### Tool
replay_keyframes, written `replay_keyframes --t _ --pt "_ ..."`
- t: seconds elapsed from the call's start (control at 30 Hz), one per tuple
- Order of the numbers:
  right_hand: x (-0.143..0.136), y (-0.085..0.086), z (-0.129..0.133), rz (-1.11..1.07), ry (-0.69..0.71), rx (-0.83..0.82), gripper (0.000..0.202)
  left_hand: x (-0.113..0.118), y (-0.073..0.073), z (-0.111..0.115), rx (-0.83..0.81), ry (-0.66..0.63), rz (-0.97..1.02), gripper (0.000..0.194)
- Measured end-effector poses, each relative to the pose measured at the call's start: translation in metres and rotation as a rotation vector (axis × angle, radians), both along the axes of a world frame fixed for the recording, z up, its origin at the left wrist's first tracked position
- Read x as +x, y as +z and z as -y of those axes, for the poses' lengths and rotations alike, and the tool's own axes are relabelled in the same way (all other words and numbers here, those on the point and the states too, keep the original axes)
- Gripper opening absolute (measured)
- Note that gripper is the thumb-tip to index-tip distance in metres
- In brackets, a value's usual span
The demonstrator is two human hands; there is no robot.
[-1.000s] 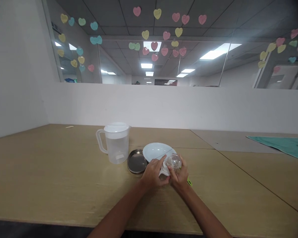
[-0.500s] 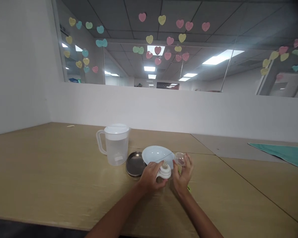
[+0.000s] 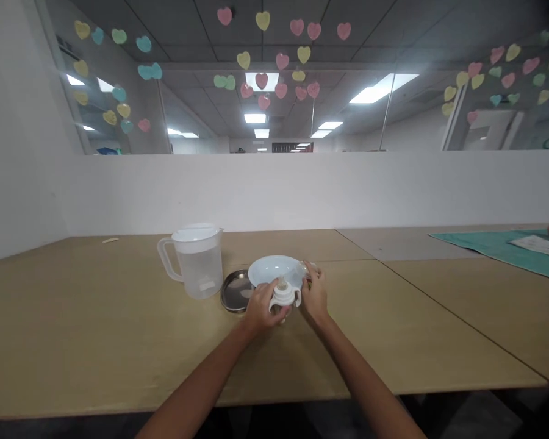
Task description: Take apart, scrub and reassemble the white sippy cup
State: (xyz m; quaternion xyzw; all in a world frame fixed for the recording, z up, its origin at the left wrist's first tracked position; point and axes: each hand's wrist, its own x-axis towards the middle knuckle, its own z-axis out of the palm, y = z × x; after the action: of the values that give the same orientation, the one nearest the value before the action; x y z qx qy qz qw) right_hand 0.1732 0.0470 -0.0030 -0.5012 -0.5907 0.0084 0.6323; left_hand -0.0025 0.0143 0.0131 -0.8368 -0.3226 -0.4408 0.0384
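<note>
My left hand [image 3: 257, 309] is closed around a white baby bottle top with side handles [image 3: 284, 294]; a clear nipple points up from it. Whether a bottle body is attached beneath cannot be made out. Just to the right, my right hand [image 3: 317, 300] pinches a clear dome cap [image 3: 309, 267], mostly covered by the fingers. Behind both hands sits a pale blue bowl [image 3: 269, 266]. A round metal dish [image 3: 232, 294] lies to its left, partly behind my left hand.
A translucent measuring jug with a lid [image 3: 202, 268] stands left of the dish. At the far right lies a teal cloth [image 3: 485, 247] with white paper on it. A small flat pale piece [image 3: 110, 240] rests near the back left. A white wall with a window runs behind the table.
My view has turned to the right and shifted, so the objects sit further left. The cap in my right hand has lowered beside the bowl, and a second handle of the bottle top now shows.
</note>
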Motion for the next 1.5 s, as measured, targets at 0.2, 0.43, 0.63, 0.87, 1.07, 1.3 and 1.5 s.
replay_keyframes --t 0.2,0.43,0.63,0.87,1.07,1.3,1.5 --pt "0.001 -0.003 0.002 0.128 0.034 0.01 0.053 -0.002 -0.001 -0.001 0.059 0.002 -0.005 0.06" --pt "0.008 -0.006 -0.005 0.143 0.106 -0.113 0.056 -0.003 0.0 -0.002 0.091 -0.013 -0.04 0.06" --pt "0.012 -0.006 -0.015 0.202 0.229 -0.22 0.047 -0.003 0.002 -0.002 0.099 -0.04 -0.06 0.06" --pt "0.013 -0.005 -0.016 0.18 0.255 -0.233 0.047 -0.004 0.006 0.0 0.036 -0.032 -0.075 0.061" --pt "0.011 0.001 -0.009 0.16 0.22 -0.203 0.035 -0.007 0.013 0.002 0.027 -0.04 -0.127 0.063" --pt "-0.007 0.021 0.024 0.309 0.218 0.193 0.03 -0.004 0.015 0.001 -0.046 -0.09 -0.048 0.062" --pt "-0.02 0.02 0.032 0.309 0.204 0.158 0.025 0.002 0.011 0.002 -0.123 -0.119 0.006 0.069"
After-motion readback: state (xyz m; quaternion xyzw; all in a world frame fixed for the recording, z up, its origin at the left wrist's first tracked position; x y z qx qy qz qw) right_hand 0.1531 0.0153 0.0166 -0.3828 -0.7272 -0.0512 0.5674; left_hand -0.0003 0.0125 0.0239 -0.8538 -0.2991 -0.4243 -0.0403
